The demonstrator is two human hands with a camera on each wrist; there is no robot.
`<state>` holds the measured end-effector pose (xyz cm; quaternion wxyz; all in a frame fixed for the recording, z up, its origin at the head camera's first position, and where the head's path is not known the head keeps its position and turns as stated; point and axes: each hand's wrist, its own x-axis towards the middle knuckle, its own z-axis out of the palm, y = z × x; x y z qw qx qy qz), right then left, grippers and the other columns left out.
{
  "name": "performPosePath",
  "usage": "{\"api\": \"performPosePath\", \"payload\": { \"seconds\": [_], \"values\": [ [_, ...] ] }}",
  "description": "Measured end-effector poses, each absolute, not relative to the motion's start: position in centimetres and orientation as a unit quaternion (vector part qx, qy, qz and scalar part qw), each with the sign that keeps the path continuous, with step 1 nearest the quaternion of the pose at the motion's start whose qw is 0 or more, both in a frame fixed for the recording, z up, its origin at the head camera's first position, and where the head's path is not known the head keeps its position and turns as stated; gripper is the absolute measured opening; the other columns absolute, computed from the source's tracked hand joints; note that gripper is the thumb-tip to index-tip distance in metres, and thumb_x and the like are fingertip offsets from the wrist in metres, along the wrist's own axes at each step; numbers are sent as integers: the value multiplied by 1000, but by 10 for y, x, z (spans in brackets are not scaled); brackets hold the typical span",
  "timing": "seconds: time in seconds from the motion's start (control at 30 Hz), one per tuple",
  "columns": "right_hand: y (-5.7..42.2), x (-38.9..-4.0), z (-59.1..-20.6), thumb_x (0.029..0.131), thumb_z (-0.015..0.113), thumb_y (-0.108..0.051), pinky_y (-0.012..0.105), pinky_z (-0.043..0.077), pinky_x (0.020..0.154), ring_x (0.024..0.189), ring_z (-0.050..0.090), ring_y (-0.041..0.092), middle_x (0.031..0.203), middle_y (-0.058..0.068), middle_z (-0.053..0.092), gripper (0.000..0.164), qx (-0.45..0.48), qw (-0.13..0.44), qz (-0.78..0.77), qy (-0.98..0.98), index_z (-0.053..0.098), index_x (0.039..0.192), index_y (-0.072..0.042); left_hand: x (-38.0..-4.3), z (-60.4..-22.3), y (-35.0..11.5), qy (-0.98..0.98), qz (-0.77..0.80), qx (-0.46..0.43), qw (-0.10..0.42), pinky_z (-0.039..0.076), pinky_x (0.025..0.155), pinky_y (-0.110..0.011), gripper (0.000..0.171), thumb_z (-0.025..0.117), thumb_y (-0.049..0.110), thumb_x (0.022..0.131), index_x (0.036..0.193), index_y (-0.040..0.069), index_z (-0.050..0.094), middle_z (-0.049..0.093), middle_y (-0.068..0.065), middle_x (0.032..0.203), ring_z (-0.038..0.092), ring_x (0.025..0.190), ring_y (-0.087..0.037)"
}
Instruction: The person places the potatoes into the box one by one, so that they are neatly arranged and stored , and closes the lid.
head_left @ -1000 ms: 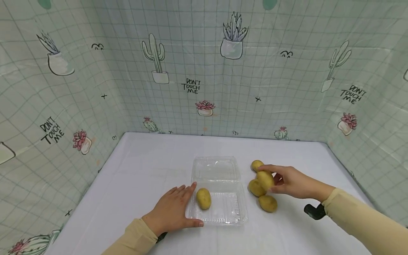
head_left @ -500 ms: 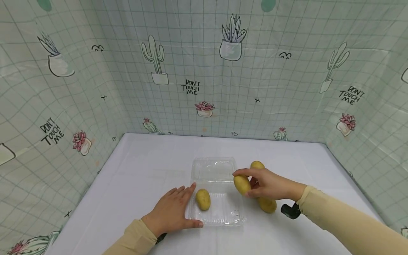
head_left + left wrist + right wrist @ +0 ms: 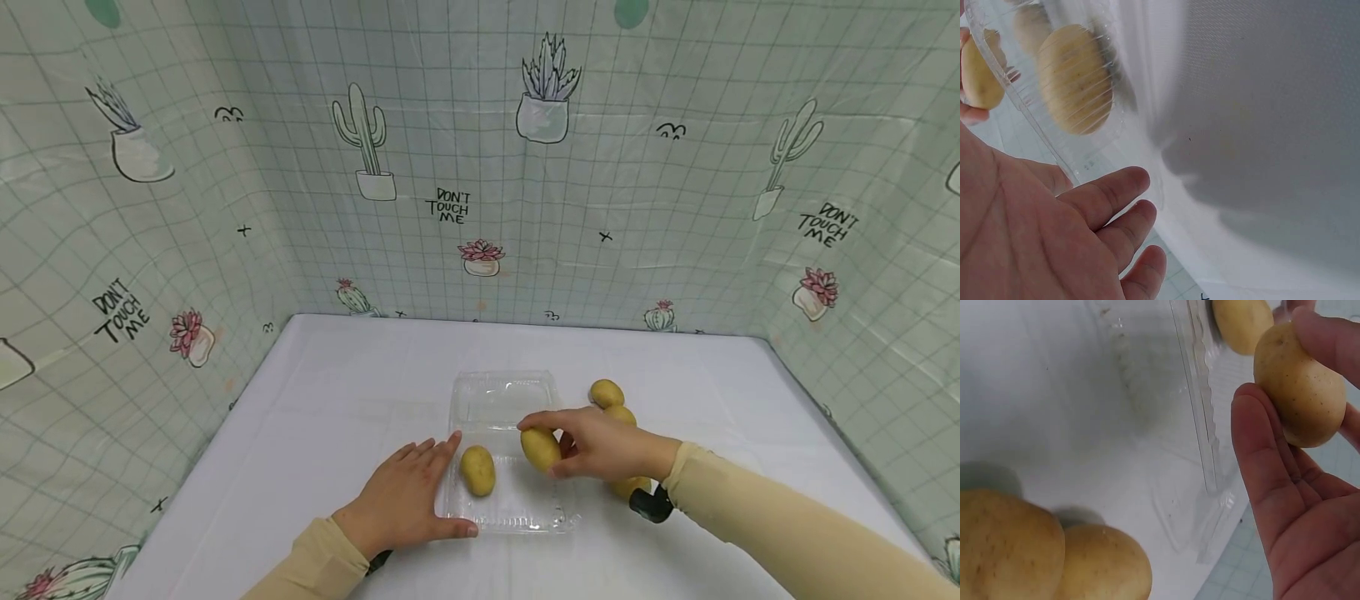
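Note:
A clear plastic clamshell box lies with its lid folded back on the white table. One potato rests in the left part of its base; the left wrist view shows that potato through the clear wall. Along the box's left side, my left hand is spread with straight fingers, its thumb at the front edge. Over the right part of the base, my right hand grips a second potato between thumb and fingers. In the right wrist view the held potato shows plainly, fingers around its sides.
Right of the box lie several more potatoes, the farthest potato in full view and others partly behind my right hand and wrist. A patterned cactus cloth walls the white table at the back and both sides.
My right hand has lifted a potato from the group at the right and carried it left over the box. The left hand has stayed in place.

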<state>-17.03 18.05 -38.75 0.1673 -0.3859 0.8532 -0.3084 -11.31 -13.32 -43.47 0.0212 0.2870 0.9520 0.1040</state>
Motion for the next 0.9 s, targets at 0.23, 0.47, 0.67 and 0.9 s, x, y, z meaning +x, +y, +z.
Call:
{"api": "performPosePath", "payload": {
  "seconds": [0.23, 0.47, 0.67, 0.9],
  "values": [
    [167, -168, -393, 86, 78, -10, 26, 55, 80, 84, 65, 6, 132, -7, 58, 61, -380, 190, -298, 854, 55, 141, -19, -113, -436, -134, 952, 103, 289, 12, 34, 111, -48, 113, 54, 85, 77, 156, 6, 32, 50, -13, 146, 46, 134, -34],
    [156, -166, -403, 84, 78, -9, 24, 53, 75, 80, 62, 10, 123, -15, 59, 60, -373, 195, -268, 867, 58, 140, -18, -112, -435, -133, 951, 109, 290, 14, 34, 111, -48, 112, 57, 82, 78, 156, 6, 32, 50, -14, 146, 46, 134, -34],
    [149, -164, -409, 85, 78, -10, 23, 51, 74, 80, 60, 14, 118, -13, 60, 58, -394, 175, -245, 868, 58, 139, -16, -112, -434, -134, 950, 109, 291, 13, 34, 111, -48, 112, 56, 83, 78, 156, 5, 31, 50, -15, 146, 46, 134, -34],
    [142, -164, -413, 85, 78, -13, 23, 49, 75, 81, 59, 12, 122, -11, 61, 57, -403, 152, -215, 876, 57, 138, -16, -113, -435, -134, 950, 112, 291, 18, 33, 112, -48, 112, 56, 82, 78, 157, 6, 30, 49, -14, 147, 46, 135, -34]
  ]
}}
